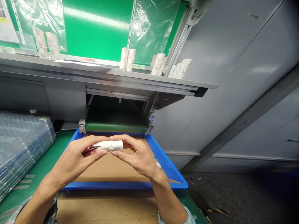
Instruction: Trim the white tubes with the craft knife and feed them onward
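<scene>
Both hands meet over the tray around a short white plastic tube-shaped part [111,145], held level. My left hand [77,155] is closed on its left end, thumb below and fingers above. Tucked in that same palm is a small pair of pink-handled nippers [88,151], with dark metal parts pointing toward the white part; most of the tool is hidden. My right hand [140,157] pinches the part near its right end, between thumb and fingers. Beneath the hands lies a blue tray [105,186] lined with brown cardboard [114,169].
A green conveyor belt [116,127] ends at the tray's far edge. Stacked clear plastic trays [25,146] stand at left on the green table [62,140]. Several white tubes [127,59] stand on the metal shelf [112,76] above. A small white piece [158,165] lies at the tray's right side.
</scene>
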Motion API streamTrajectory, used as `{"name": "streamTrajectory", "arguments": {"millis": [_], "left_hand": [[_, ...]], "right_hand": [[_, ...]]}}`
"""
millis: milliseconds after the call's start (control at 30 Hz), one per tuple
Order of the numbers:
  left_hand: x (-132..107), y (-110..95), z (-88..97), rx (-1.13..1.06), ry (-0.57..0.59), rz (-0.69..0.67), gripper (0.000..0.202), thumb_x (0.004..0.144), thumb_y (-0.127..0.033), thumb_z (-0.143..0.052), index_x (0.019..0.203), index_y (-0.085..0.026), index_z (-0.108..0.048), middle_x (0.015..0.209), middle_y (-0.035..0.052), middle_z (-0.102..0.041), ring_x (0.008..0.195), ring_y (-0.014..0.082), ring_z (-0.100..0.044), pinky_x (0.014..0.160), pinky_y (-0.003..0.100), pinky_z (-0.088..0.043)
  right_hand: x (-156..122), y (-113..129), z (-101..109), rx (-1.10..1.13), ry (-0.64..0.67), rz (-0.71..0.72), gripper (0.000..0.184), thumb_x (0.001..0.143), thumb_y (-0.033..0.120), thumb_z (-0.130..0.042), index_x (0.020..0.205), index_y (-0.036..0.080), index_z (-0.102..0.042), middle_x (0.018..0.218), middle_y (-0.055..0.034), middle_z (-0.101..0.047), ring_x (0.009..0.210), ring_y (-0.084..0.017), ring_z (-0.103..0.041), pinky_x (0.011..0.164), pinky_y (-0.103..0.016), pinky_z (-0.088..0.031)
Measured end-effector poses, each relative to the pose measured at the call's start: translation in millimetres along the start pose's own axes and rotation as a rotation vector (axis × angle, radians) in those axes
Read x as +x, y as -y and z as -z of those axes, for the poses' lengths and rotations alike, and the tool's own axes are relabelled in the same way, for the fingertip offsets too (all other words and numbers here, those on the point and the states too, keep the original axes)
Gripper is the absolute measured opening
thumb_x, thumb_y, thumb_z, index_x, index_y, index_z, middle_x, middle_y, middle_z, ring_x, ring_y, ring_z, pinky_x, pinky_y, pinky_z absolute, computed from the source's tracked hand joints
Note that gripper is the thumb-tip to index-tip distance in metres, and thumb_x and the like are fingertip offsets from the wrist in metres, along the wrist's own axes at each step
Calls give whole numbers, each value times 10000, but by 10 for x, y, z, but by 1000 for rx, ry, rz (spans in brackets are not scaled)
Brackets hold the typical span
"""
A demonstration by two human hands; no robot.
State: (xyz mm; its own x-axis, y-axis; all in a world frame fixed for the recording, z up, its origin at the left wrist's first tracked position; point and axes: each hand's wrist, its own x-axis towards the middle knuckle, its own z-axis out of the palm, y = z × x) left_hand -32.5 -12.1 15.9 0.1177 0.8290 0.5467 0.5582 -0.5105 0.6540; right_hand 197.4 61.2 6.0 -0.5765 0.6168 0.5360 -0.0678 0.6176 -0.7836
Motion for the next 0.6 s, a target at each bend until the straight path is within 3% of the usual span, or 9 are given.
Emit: {"name": "streamTrajectory", "arguments": {"millis": [167,300,467,600], "left_hand": [[-12,14,12,28,4,-8,310,1000,-450,-721,1231,-268,-821,1042,26,-841,761,147,-735,638,201,-546],[-14,8,16,26,3,19,317,1002,-477,-714,1215,-271,-824,1066,24,-843,815,155,-759,685,198,-567],[0,9,-6,12,-10,-21,269,983,-418,-746,1210,-288,-807,1051,-5,-827,803,133,-728,665,180,-529],[6,-1,4,33,-7,51,311,987,-464,-728,1222,-266,-780,944,-19,-808,681,117,-661,610,190,-496]], "right_hand": [[-8,-19,5,-17,-12,25,335,958,374,-869,1264,256,-798,1220,-35,-842,1093,-209,-813,1007,-321,-664],[-2,-10,-1,-13,-9,49,345,960,316,-869,1290,260,-786,1262,-37,-831,1128,-201,-805,1023,-310,-652],[3,15,-17,60,-15,5,509,958,359,-872,1422,254,-690,1307,-60,-812,1194,-219,-794,1099,-368,-642],[-5,0,-16,48,-36,47,523,963,346,-867,1439,258,-670,1318,-75,-801,1227,-233,-778,1127,-397,-630]]}}
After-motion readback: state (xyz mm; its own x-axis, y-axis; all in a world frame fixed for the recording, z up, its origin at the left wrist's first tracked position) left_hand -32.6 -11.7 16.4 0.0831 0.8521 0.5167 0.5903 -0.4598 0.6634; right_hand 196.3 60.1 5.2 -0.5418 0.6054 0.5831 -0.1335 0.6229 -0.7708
